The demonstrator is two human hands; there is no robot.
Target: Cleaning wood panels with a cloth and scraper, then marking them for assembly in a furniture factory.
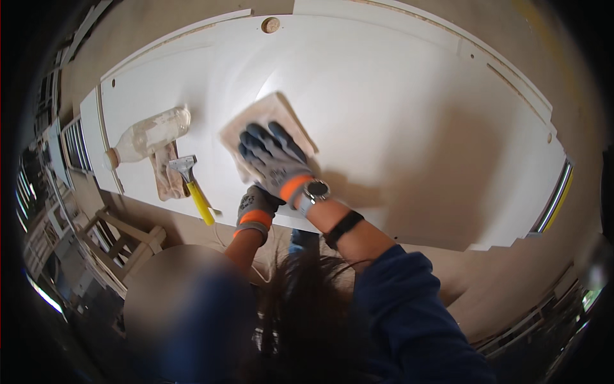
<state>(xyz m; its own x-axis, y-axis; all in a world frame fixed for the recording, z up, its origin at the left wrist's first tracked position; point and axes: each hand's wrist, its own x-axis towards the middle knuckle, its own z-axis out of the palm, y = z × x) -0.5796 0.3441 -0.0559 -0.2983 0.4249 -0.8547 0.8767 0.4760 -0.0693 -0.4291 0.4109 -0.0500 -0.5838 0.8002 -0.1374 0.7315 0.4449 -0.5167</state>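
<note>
A large white panel point(396, 128) lies flat in front of me. My right hand point(274, 159), in a grey glove with an orange cuff, presses flat on a beige cloth point(265, 115) spread on the panel. A watch and a dark band are on that wrist. My left hand point(257, 206), gloved the same way, sits at the panel's near edge just below the right wrist, its fingers curled over the edge and partly hidden.
To the left, a clear plastic bottle point(150, 134) lies on its side on the panel. Beside it are a crumpled rag point(167, 176) and a scraper with a yellow handle point(195, 189). A round hole point(270, 25) is near the far edge. Wooden frames point(125, 246) stand at lower left.
</note>
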